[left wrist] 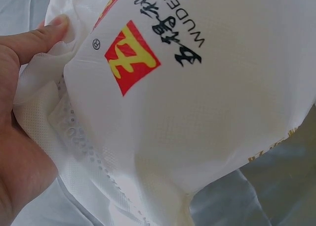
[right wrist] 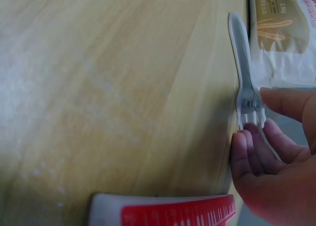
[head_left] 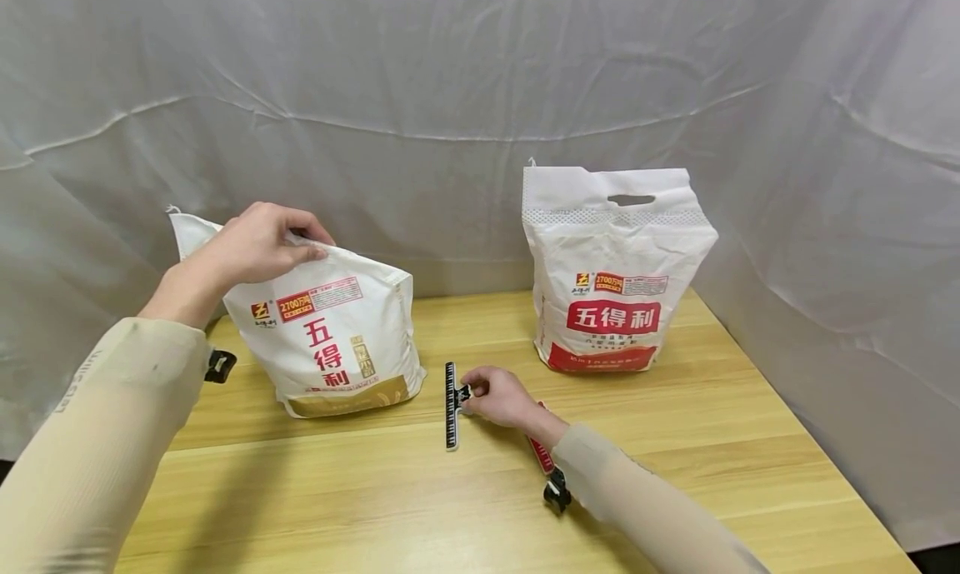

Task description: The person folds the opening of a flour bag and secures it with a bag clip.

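Sleeve point(head_left: 97, 441); left fingers point(head_left: 303, 222) grip bag point(head_left: 386, 316); right fingers point(right wrist: 241, 154) pinch clip point(head_left: 451, 407).

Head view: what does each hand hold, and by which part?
Left hand: the gold-bottomed bag, by its top. Right hand: the black clip, by its handle.

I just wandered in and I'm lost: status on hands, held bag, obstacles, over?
Left hand gripping left white bag near its top. Right hand pinching black clip. Nothing seen between them; red clip off to one side.
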Demonstrator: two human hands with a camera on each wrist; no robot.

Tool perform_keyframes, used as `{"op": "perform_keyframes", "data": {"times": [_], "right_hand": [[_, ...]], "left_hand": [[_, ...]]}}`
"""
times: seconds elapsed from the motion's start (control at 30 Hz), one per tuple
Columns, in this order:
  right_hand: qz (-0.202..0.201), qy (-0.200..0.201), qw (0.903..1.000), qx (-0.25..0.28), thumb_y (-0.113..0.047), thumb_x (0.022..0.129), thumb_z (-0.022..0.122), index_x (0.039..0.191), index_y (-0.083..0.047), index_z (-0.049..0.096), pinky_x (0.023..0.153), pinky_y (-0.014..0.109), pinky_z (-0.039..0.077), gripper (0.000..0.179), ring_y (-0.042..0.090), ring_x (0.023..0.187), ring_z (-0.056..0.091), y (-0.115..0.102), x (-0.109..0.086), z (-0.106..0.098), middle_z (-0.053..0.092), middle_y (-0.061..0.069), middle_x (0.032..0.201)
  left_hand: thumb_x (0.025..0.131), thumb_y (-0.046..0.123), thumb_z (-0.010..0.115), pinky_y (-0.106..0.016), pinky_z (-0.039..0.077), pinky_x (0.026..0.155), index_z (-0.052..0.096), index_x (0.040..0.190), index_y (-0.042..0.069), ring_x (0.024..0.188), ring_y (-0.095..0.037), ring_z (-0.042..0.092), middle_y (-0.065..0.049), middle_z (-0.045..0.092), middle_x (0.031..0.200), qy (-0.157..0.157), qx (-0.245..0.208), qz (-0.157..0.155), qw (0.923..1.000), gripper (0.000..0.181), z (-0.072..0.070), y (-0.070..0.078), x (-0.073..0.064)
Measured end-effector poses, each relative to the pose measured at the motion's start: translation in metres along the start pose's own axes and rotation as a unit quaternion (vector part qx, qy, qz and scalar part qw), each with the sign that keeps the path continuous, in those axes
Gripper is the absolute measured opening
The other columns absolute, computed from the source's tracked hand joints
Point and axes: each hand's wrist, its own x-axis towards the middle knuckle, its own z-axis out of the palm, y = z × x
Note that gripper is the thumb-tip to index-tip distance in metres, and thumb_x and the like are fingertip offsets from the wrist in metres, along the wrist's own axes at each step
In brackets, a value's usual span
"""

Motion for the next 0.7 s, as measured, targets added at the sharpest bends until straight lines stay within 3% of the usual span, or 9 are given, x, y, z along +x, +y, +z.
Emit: {"op": "perform_keyframes", "data": {"times": [0.2, 0.37, 0.7], "right_hand": [[-0.009, 0.012, 0.9995, -0.030, -0.007, 0.084, 0.081, 0.123, 0.003, 0.071, 0.085, 0.033, 0.049, 0.041, 0.020, 0.095, 0.058, 0.0010, -0.0011, 0.0004, 0.066, 0.011, 0.106], [-0.020, 0.017, 0.9985, -0.048, -0.009, 0.082, 0.082, 0.117, 0.000, 0.074, 0.085, 0.035, 0.047, 0.037, 0.020, 0.093, 0.058, 0.0025, 0.0001, 0.0001, 0.065, 0.008, 0.099], [-0.009, 0.013, 0.9998, 0.014, -0.006, 0.085, 0.082, 0.118, 0.000, 0.069, 0.084, 0.032, 0.051, 0.035, 0.018, 0.093, 0.061, 0.0026, -0.0018, 0.0004, 0.069, 0.007, 0.100]], "left_hand": [[0.097, 0.017, 0.073, -0.040, 0.045, 0.073, 0.080, 0.104, 0.018, 0.087, -0.024, 0.062, -0.007, 0.076, 0.103, 0.001, 0.001, 0.004, 1.0000, 0.010, -0.0001, -0.0003, -0.0004], [0.097, 0.015, 0.073, -0.040, 0.046, 0.073, 0.080, 0.103, 0.017, 0.087, -0.024, 0.062, -0.007, 0.076, 0.103, 0.006, -0.002, 0.008, 1.0000, 0.009, -0.0007, 0.0007, -0.0009], [0.097, 0.016, 0.073, -0.040, 0.046, 0.073, 0.080, 0.103, 0.017, 0.086, -0.024, 0.063, -0.008, 0.076, 0.103, 0.008, -0.001, 0.011, 0.9999, 0.009, 0.0000, 0.0001, -0.0011]]}}
